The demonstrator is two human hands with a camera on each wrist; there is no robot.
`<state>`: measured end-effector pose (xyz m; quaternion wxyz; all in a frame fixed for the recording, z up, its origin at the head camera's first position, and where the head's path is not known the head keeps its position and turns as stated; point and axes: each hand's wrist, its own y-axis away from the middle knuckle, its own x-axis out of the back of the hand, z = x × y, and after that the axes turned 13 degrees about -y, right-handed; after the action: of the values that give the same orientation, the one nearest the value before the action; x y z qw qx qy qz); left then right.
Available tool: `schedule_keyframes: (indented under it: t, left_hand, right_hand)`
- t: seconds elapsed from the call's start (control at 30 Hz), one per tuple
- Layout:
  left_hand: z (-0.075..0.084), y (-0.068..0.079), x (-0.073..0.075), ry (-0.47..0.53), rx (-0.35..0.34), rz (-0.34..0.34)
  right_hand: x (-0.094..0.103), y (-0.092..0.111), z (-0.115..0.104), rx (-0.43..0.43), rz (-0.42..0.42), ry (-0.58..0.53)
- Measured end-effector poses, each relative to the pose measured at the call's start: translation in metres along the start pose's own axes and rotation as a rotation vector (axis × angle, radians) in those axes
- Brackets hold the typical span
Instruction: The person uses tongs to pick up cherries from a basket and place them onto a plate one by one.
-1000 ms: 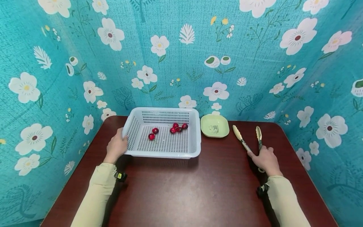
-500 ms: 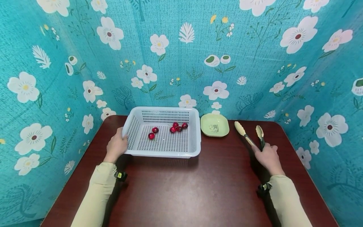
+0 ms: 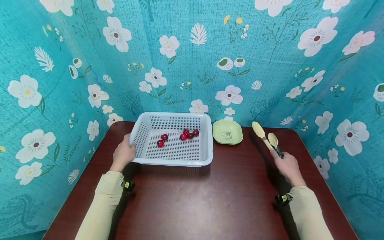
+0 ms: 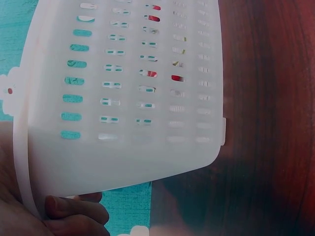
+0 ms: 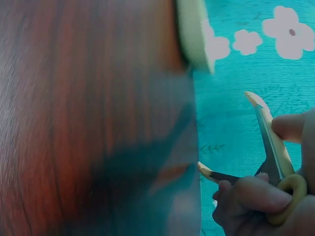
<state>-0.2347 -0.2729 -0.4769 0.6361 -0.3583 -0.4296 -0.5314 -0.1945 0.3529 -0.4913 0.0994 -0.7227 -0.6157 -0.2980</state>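
Observation:
My left hand (image 3: 124,154) grips the left rim of a white plastic basket (image 3: 172,162); in the left wrist view its fingers (image 4: 81,214) curl under that rim. Several red cherries (image 3: 164,137) lie on the basket's slotted floor, some in a cluster toward the right. At the right, my right hand (image 3: 288,166) holds a pair of tongs (image 3: 263,134) with cream tips and metal arms. The tongs' arms stand apart, their tips raised off the table and pointing away. In the right wrist view, fingers wrap the tongs (image 5: 273,142) near a ring-shaped end.
A pale green square dish (image 3: 227,140) with a panda print stands between the basket and the tongs, close to the back edge. The dark reddish-brown table (image 3: 192,203) is bordered by a teal flowered cloth (image 3: 180,73) behind and on both sides.
My right hand has lifted the tongs off the table and tilted them up. Their arms have drawn closer together. The left hand and the basket have stayed in place.

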Motion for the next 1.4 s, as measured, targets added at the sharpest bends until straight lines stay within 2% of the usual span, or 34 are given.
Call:
schedule_keyframes:
  t: [0.17,0.47,0.7,1.07,1.4]
  left_hand:
    - [0.001,0.0,0.0,-0.005,0.012,-0.007]
    - [-0.001,0.001,-0.001,0.009,0.01,-0.007]
    - [-0.002,0.0,-0.002,0.012,0.013,-0.011]
    - [-0.002,-0.001,-0.002,0.022,0.012,-0.034]
    - [0.003,-0.001,0.002,-0.004,0.005,-0.043]
  right_hand:
    - [0.0,0.005,-0.009,-0.045,-0.069,-0.114]
    - [0.0,0.011,-0.02,-0.006,-0.16,-0.286]
    - [0.005,0.018,-0.035,-0.032,-0.257,-0.41]
    - [0.0,0.034,-0.062,-0.024,-0.357,-0.495]
    - [-0.01,0.039,-0.082,0.014,-0.396,-0.441]
